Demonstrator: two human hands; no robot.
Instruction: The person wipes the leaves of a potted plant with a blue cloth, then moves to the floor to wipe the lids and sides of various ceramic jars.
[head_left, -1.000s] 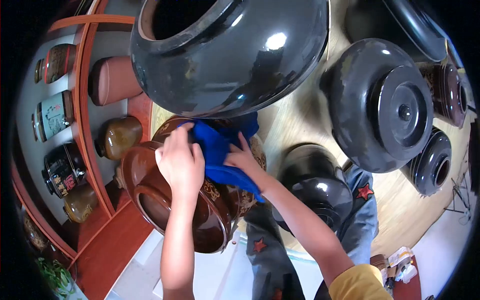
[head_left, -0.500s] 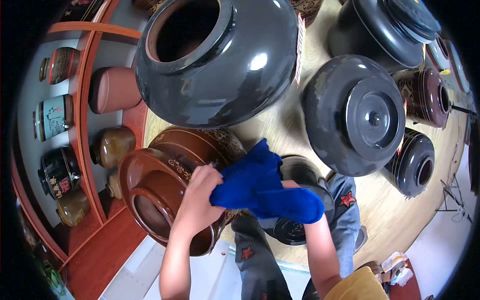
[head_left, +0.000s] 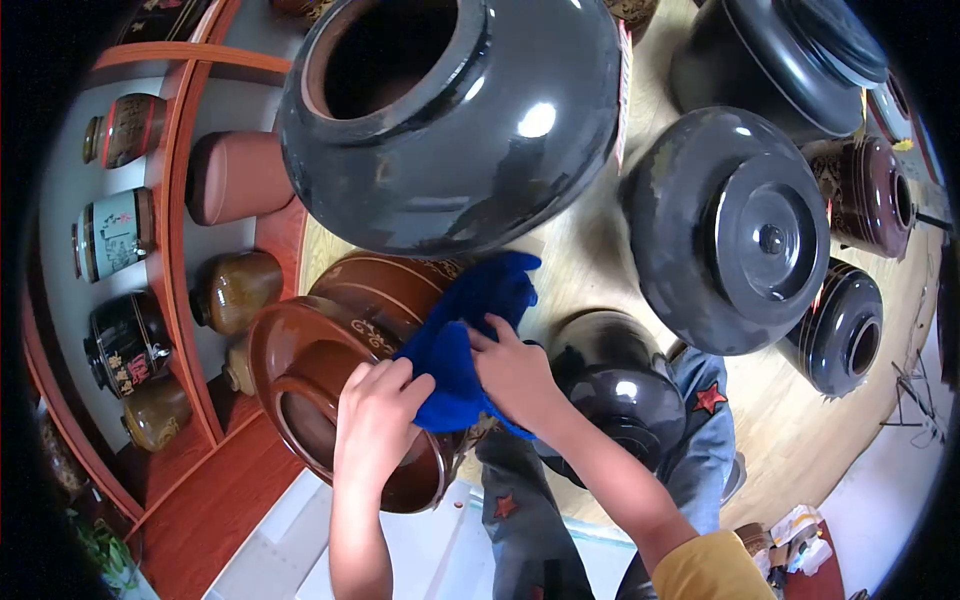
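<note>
A blue cloth [head_left: 450, 370] lies draped against the side of a brown glazed jar [head_left: 372, 290] with a wide flared rim and pale scrollwork. My left hand [head_left: 378, 410] is closed on the cloth's left edge, over the jar's rim. With its fingers bent, my right hand [head_left: 515, 375] grips the cloth from the right. Part of the jar's patterned side is hidden behind the cloth and hands. Just right of my right hand stands a small shiny black jar [head_left: 615, 365], close by my legs.
A large dark open-mouthed jar [head_left: 450, 190] stands beyond the brown one. To the right are a lidded dark jar [head_left: 680, 230], a striped black jar [head_left: 840, 310] and a maroon jar [head_left: 865, 195]. Red wooden shelves [head_left: 170, 200] with several small jars line the left.
My right hand has swung left from over the small black jar to the brown jar, carrying the cloth along. The cloth now lies against the brown jar, and the view has shifted slightly.
</note>
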